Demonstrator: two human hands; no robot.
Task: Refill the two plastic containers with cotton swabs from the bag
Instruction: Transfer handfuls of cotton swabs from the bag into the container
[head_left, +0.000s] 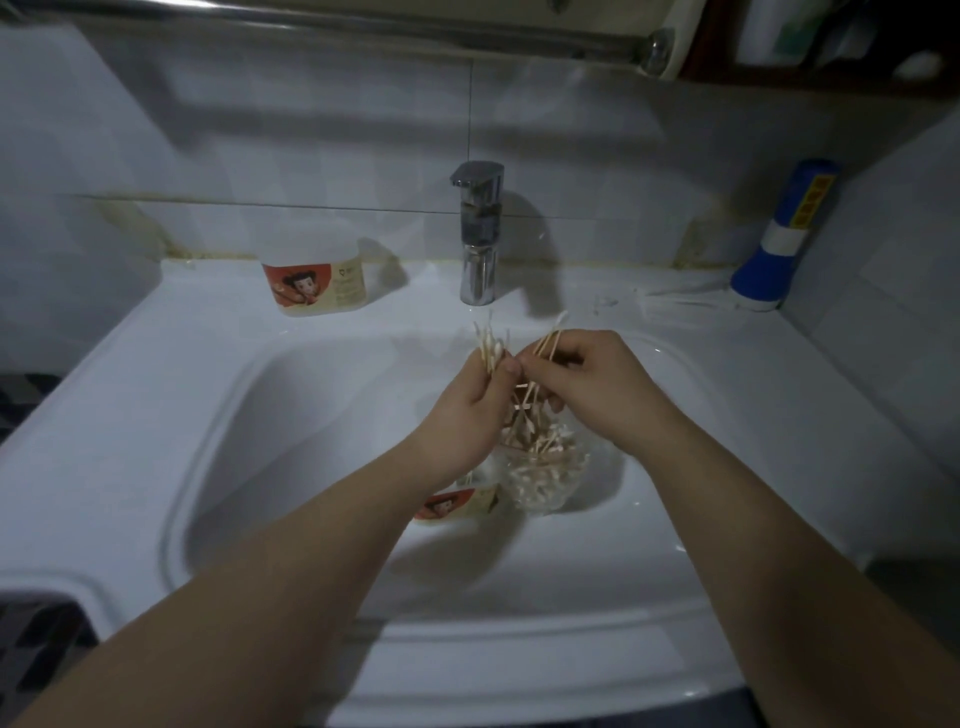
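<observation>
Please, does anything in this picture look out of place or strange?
Yes. The bag of cotton swabs and one container lie in the sink basin, below the faucet, where they could get wet. The other container stands upright on the ledge. The left hand and the right hand each grip swabs above the basin.

Left hand (470, 410) grips an upright bundle of cotton swabs (491, 345). Right hand (587, 384), just beside it, pinches a few loose swabs (548, 338). Beneath both hands, the clear bag (545, 478) holds more swabs. A labelled container (460, 504) lies under the left wrist. A second container (314, 283) stands beyond the left hand.
</observation>
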